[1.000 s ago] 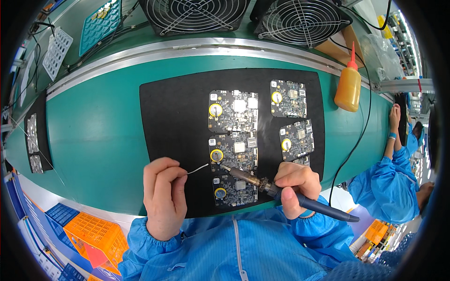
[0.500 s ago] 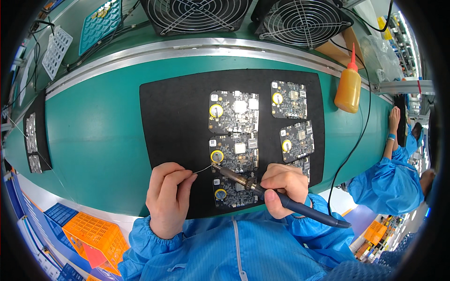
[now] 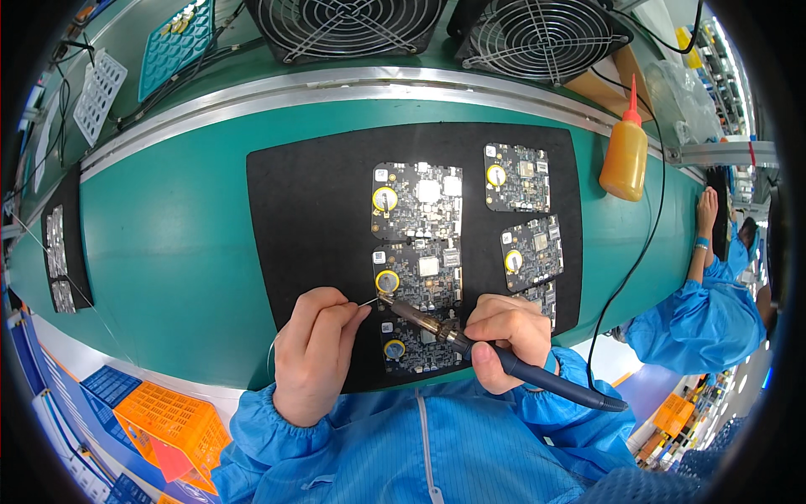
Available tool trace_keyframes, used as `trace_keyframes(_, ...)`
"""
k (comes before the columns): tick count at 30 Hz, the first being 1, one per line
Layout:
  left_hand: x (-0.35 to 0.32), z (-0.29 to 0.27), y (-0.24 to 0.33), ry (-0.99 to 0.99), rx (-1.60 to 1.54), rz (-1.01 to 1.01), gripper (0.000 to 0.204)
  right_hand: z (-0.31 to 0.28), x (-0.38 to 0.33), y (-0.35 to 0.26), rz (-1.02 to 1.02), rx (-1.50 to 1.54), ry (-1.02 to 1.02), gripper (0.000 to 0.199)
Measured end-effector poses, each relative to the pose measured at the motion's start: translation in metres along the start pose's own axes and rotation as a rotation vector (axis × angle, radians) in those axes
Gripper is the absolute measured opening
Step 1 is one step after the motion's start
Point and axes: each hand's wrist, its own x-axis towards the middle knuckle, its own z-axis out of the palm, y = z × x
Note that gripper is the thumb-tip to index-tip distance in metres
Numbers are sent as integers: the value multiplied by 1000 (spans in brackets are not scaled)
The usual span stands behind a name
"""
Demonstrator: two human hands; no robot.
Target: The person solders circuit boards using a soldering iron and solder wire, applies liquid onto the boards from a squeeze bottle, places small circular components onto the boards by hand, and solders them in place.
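Observation:
My right hand [image 3: 509, 338] grips a soldering iron [image 3: 558, 388] by its dark handle, its tip slanting up and left. That tip rests at the lower left corner of a circuit board [image 3: 416, 290], just below a yellow-ringed coin cell [image 3: 387, 281]. Between the pinched fingers of my left hand [image 3: 316, 353] runs a thin solder wire [image 3: 368, 302], whose end reaches the iron's tip. One board [image 3: 420, 202] lies above in the same column; another board [image 3: 428, 357] lies below, partly covered by the iron. All are on a black mat [image 3: 311, 210].
More boards [image 3: 532, 252] lie to the right, the lowest partly behind my right hand. A bottle [image 3: 624, 160] of amber liquid with a red nozzle stands beyond the mat. The iron's cable [image 3: 646, 239] curves along the right. Two fans [image 3: 541, 38] stand behind the metal rail; a co-worker [image 3: 688, 328] sits at right.
My left hand has moved right, closer to the iron's tip, and less solder wire shows between fingers and tip. My right hand and the iron have hardly moved.

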Motion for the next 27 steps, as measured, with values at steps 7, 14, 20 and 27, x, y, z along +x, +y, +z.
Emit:
trace_keyframes(7,4,1,4,-19,25,32,18,1,0,0,-7,0,12,10)
trace_keyframes(14,10,-2,4,-22,83,21,17,-2,0,-1,-17,-10,-16,10)
trace_keyframes(20,12,-23,4,20,97,1,18,-18,3,-14,-34,1,31,17)
trace_keyframes(27,32,-54,-10,141,205,-39,15,-30,7,-21,147,77,38,37)
